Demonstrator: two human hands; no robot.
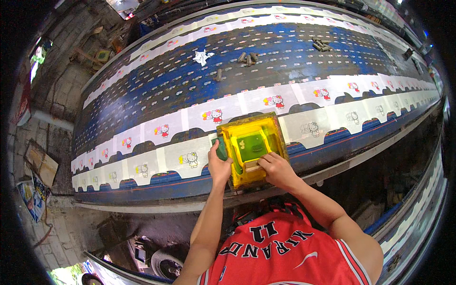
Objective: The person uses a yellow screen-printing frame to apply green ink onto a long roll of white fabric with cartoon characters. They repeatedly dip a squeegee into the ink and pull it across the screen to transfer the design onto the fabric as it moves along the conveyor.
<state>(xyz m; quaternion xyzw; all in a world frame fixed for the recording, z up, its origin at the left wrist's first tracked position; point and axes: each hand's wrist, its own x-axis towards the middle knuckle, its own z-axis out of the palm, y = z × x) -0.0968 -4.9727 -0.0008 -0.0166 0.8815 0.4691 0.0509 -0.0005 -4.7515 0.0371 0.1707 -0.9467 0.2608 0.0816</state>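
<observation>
A screen-printing frame with yellow ink around a green middle lies on the near row of white fabric pieces. My left hand grips its left edge, where a dark green piece shows by my thumb. My right hand holds a wooden squeegee inside the frame, over the lower part of the screen. Beside the frame, the near pieces carry faint or part-coloured cartoon cat prints. The row behind has fuller red, pink and yellow prints.
The long dark blue printing table has another printed row at its far side, a crumpled white scrap and several small grey cylinders. Its metal front rail runs before me. Boards lean at the left; a tyre lies below.
</observation>
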